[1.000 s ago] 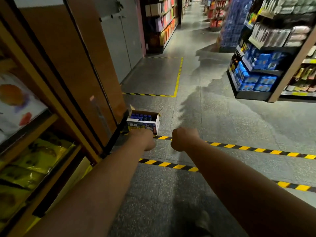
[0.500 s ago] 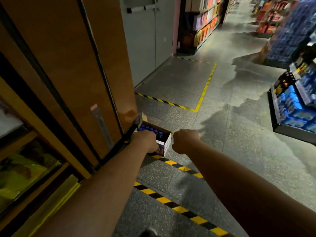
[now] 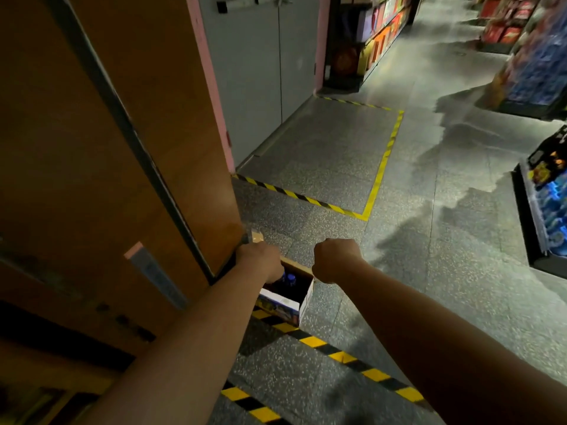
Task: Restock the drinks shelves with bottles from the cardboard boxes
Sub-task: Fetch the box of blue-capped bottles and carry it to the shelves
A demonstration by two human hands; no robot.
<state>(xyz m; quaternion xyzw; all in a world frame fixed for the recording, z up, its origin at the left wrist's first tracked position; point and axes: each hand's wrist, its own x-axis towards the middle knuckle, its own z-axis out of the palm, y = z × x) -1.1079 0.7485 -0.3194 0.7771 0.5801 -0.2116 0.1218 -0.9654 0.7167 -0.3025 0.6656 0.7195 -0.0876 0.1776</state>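
Observation:
An open cardboard box [image 3: 283, 305] stands on the floor against the foot of the wooden shelf unit, straddling a hazard-tape line. Blue-capped bottles [image 3: 289, 279] show inside it. My left hand [image 3: 260, 261] is over the box's left side with its fingers pointing down into the box and hidden from me; it is just above a bottle cap. My right hand [image 3: 334, 259] hovers over the box's right edge with its fingers curled into a fist and nothing visible in it.
The wooden end panel [image 3: 122, 142] of the shelf unit fills the left. Grey double doors [image 3: 260, 72] stand behind it. Yellow-black tape lines [image 3: 340, 357] cross the floor. A low shelf of blue packs [image 3: 549, 210] is at the right, with open aisle floor between.
I have come closer to the box; it has gone from well ahead of my hands to directly under them. My left hand has dropped into its opening.

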